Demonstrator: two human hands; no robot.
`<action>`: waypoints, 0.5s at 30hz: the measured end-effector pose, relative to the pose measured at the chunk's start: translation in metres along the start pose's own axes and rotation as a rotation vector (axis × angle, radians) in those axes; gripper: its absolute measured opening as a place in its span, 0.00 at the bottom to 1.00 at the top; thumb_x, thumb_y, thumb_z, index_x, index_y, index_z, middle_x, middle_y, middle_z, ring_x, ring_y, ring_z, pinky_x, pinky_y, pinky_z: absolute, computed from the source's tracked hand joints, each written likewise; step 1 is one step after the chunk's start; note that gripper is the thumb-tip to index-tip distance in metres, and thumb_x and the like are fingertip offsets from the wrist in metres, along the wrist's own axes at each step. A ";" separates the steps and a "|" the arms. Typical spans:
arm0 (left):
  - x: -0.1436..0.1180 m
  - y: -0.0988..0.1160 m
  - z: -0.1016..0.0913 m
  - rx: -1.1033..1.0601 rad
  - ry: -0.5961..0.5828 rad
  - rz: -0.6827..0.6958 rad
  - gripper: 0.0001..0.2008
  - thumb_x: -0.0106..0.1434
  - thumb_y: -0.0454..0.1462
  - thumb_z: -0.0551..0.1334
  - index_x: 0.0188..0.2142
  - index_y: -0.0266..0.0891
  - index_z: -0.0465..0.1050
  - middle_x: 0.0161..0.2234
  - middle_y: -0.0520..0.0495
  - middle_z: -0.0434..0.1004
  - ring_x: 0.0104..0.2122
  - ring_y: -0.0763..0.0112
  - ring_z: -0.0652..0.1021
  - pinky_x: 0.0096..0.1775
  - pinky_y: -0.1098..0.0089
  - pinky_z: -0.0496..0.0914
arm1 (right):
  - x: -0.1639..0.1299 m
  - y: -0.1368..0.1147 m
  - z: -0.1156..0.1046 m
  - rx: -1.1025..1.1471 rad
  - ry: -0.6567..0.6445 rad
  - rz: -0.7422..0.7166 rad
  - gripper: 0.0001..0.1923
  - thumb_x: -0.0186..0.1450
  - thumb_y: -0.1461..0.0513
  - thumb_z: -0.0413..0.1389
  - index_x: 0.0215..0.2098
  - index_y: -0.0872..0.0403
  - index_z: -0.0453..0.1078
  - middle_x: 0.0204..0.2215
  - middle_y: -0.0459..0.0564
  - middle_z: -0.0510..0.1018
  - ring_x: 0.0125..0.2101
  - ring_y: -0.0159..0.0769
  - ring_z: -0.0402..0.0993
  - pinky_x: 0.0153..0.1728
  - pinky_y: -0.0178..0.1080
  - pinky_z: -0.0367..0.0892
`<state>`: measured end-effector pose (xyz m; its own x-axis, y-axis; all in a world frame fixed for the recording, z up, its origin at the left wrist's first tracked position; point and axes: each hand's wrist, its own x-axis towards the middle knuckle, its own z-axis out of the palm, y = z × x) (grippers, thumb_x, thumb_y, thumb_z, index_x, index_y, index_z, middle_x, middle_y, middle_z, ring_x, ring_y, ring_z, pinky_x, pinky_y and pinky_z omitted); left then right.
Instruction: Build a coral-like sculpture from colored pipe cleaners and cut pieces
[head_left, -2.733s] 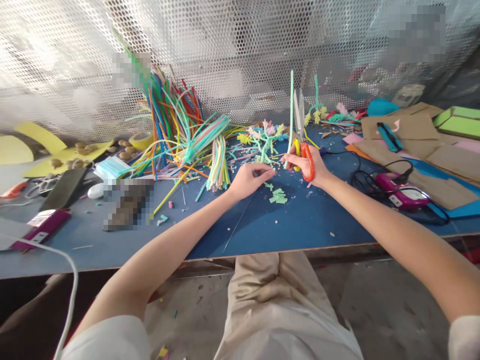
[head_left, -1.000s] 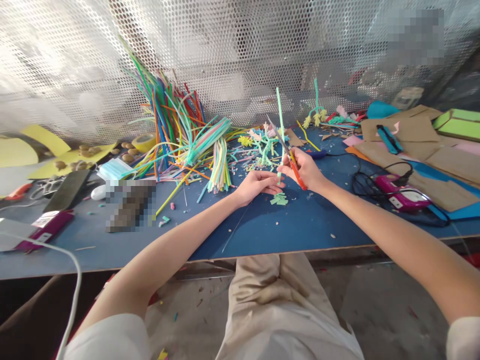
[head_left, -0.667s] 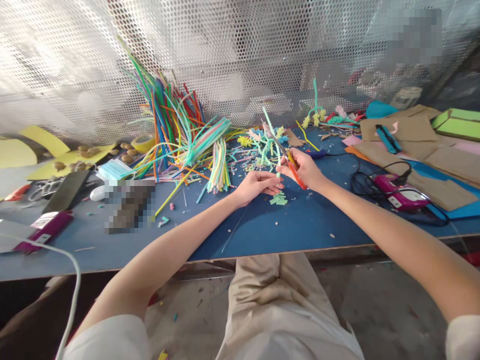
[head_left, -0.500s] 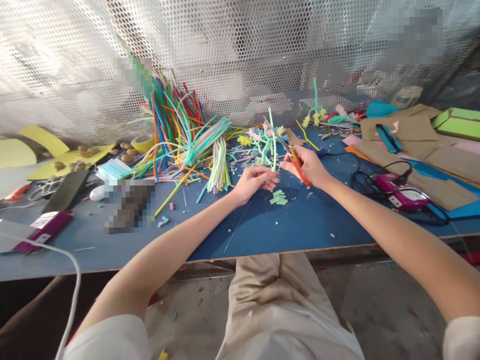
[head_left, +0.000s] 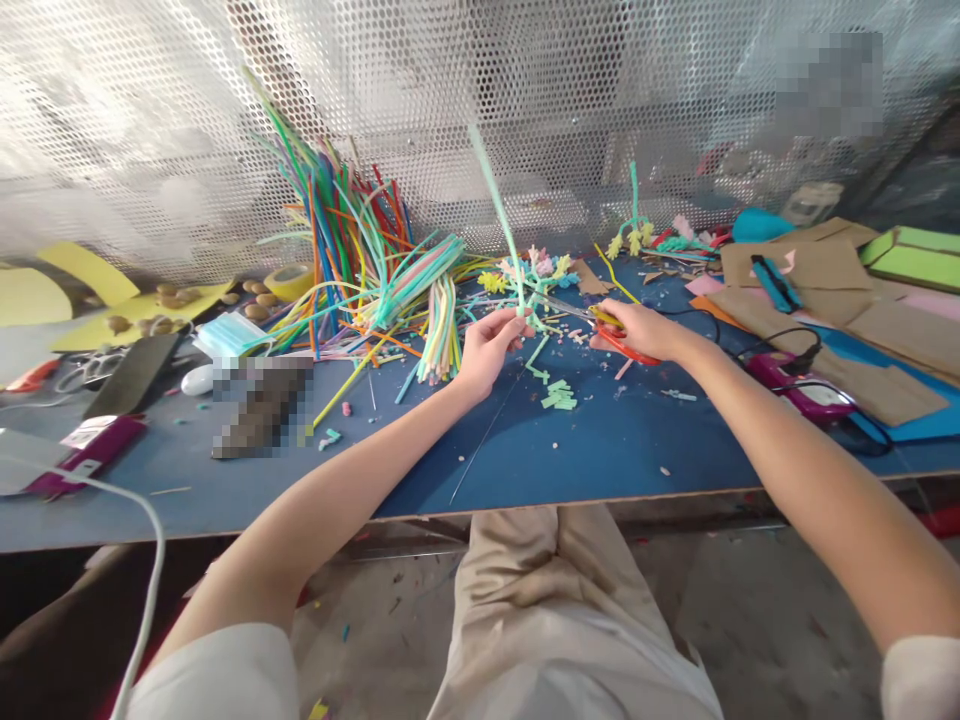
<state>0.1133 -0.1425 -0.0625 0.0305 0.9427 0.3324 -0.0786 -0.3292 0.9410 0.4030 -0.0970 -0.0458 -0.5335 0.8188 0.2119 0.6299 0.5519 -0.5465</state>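
Observation:
A pale green pipe cleaner (head_left: 499, 195) rises from the fingertips of my left hand (head_left: 487, 350), which pinches it near its lower end and leans it up to the left. My right hand (head_left: 645, 332) grips a pair of scissors (head_left: 628, 348) by red and yellow handles. Their blades point left, toward the pipe cleaner beside my left fingers; whether they touch it I cannot tell. Just below lies a small pile of cut green pieces (head_left: 559, 396). A bent green length (head_left: 537, 358) sits between that pile and my left hand. Behind are fuzzy pipe-cleaner flowers (head_left: 540, 265).
Bundles of coloured pipe cleaners (head_left: 345, 240) stand against the perforated metal screen (head_left: 525, 120). A purple power strip (head_left: 799, 385) with a cable and brown cardboard (head_left: 892, 330) lie right. To the left are a face mask (head_left: 231, 335), yellow sheets (head_left: 86, 272) and another purple power strip (head_left: 94, 455).
My left hand has shifted left, and the pipe cleaner now tilts left and stands taller above it. My right hand has moved right, with the scissors swung from pointing upward to nearly level.

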 end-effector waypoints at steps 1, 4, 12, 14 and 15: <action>-0.001 0.001 0.001 0.016 -0.018 0.003 0.17 0.63 0.47 0.71 0.45 0.38 0.84 0.32 0.48 0.83 0.26 0.76 0.74 0.32 0.72 0.69 | -0.001 0.000 0.000 0.039 -0.028 -0.014 0.26 0.62 0.41 0.64 0.38 0.49 0.62 0.32 0.48 0.78 0.32 0.41 0.73 0.34 0.41 0.63; -0.005 0.004 0.003 0.058 -0.102 0.021 0.17 0.63 0.48 0.71 0.44 0.37 0.84 0.31 0.47 0.83 0.29 0.73 0.77 0.35 0.70 0.71 | -0.002 -0.004 0.003 0.221 -0.144 -0.048 0.22 0.65 0.43 0.62 0.40 0.50 0.65 0.38 0.50 0.79 0.36 0.40 0.74 0.39 0.42 0.68; -0.011 0.009 0.003 0.153 -0.198 0.051 0.18 0.64 0.49 0.70 0.42 0.37 0.85 0.29 0.47 0.83 0.28 0.72 0.76 0.33 0.71 0.68 | -0.006 -0.030 0.012 0.292 -0.299 -0.055 0.22 0.67 0.43 0.59 0.41 0.52 0.65 0.35 0.48 0.74 0.31 0.35 0.67 0.34 0.40 0.65; -0.012 0.011 0.003 0.172 -0.201 0.072 0.18 0.64 0.49 0.70 0.41 0.37 0.85 0.28 0.47 0.82 0.27 0.73 0.74 0.32 0.71 0.67 | -0.006 -0.032 0.014 0.275 -0.278 -0.090 0.22 0.67 0.43 0.60 0.41 0.52 0.65 0.36 0.49 0.75 0.32 0.36 0.68 0.37 0.41 0.65; -0.013 0.013 0.003 0.182 -0.199 0.084 0.18 0.64 0.49 0.69 0.41 0.37 0.86 0.27 0.47 0.82 0.26 0.73 0.74 0.31 0.71 0.66 | -0.005 -0.032 0.015 0.270 -0.267 -0.100 0.22 0.67 0.43 0.60 0.42 0.52 0.65 0.38 0.50 0.75 0.33 0.37 0.68 0.38 0.42 0.64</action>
<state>0.1151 -0.1590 -0.0546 0.2277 0.8881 0.3992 0.0906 -0.4275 0.8995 0.3769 -0.1217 -0.0418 -0.7353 0.6735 0.0756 0.4155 0.5360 -0.7349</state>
